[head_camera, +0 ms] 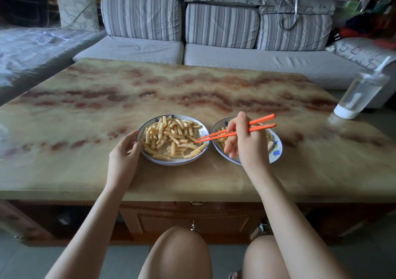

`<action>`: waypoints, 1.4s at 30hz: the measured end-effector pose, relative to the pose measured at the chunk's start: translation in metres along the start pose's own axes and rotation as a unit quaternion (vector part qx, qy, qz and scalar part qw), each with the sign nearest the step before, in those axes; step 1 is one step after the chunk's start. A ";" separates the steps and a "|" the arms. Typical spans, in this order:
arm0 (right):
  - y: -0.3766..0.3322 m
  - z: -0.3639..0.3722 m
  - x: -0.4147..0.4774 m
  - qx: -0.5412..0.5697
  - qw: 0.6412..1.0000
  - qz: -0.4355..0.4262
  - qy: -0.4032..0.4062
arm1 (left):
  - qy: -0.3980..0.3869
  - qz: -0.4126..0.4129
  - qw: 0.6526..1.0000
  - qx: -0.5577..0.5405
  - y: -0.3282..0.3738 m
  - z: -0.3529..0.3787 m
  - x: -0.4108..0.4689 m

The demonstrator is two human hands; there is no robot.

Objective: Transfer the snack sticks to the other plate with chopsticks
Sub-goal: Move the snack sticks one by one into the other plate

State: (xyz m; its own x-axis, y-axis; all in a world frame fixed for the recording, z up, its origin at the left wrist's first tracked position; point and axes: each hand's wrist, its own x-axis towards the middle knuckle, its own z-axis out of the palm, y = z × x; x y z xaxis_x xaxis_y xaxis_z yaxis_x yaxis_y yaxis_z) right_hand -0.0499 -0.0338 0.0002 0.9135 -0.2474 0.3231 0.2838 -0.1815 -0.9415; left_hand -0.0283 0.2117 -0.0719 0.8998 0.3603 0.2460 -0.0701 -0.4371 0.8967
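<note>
Two white plates with blue patterns sit side by side near the table's front edge. The left plate (pixel 202 132) is piled with ridged yellow snack sticks (pixel 169 137). The right plate (pixel 276 150) holds a few snack sticks (pixel 221 140) and is largely hidden behind my right hand (pixel 244 141). That hand grips a pair of orange chopsticks (pixel 260 122); their tips reach left over the right side of the left plate and hold nothing. My left hand (pixel 124 152) curls round the left plate's left rim.
The plates stand on a marbled beige table (pixel 150 90). A clear water bottle (pixel 357 96) with a white base stands at its right edge. A grey striped sofa (pixel 214 49) runs behind the table. My bare knees are below the table's front edge.
</note>
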 end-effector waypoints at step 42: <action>-0.014 -0.015 -0.007 0.051 0.996 -0.038 -0.065 | 0.001 0.001 1.000 0.004 -0.004 0.000 0.001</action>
State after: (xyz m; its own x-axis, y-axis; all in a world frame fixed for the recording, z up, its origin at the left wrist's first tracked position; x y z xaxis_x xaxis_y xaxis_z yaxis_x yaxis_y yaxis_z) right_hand -0.0644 -0.0443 0.0129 0.9162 -0.1098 0.3853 0.3760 -0.0963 -0.9216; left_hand -0.0265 0.2134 -0.0749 0.8989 0.3609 0.2483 -0.0680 -0.4448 0.8930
